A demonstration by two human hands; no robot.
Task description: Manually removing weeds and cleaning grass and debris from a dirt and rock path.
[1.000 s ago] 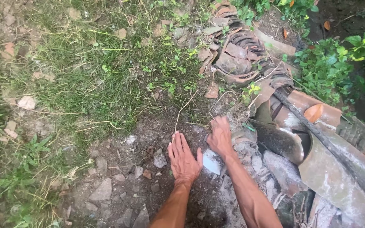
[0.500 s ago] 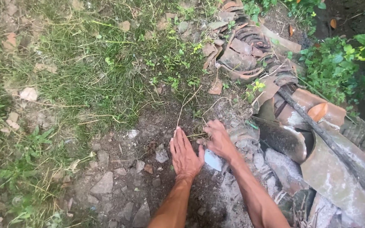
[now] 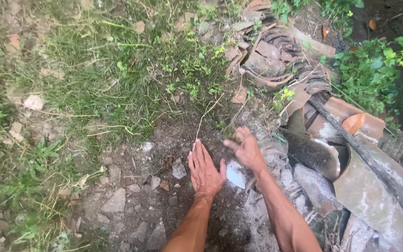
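My left hand (image 3: 204, 171) lies flat, palm down, on bare dark soil (image 3: 164, 140), fingers together and pointing away from me. My right hand (image 3: 245, 148) is just to its right, lifted a little off the ground, with its fingers pinched around a small clump of weeds and roots (image 3: 230, 134); the hand is blurred. A thin dry stalk (image 3: 205, 115) runs from the soil up toward the grass. A pale flat shard (image 3: 235, 174) lies on the ground between my two wrists.
Grass and small weeds (image 3: 99, 74) cover the left and top. A heap of broken clay roof tiles (image 3: 313, 154) with a dark stick (image 3: 350, 144) across it fills the right. Loose stones (image 3: 113, 203) dot the soil. Green leafy plants (image 3: 374, 70) grow at top right.
My right hand has closed on a clump of weeds and lifted it up off the soil. My left hand has stayed pressed flat on the ground.
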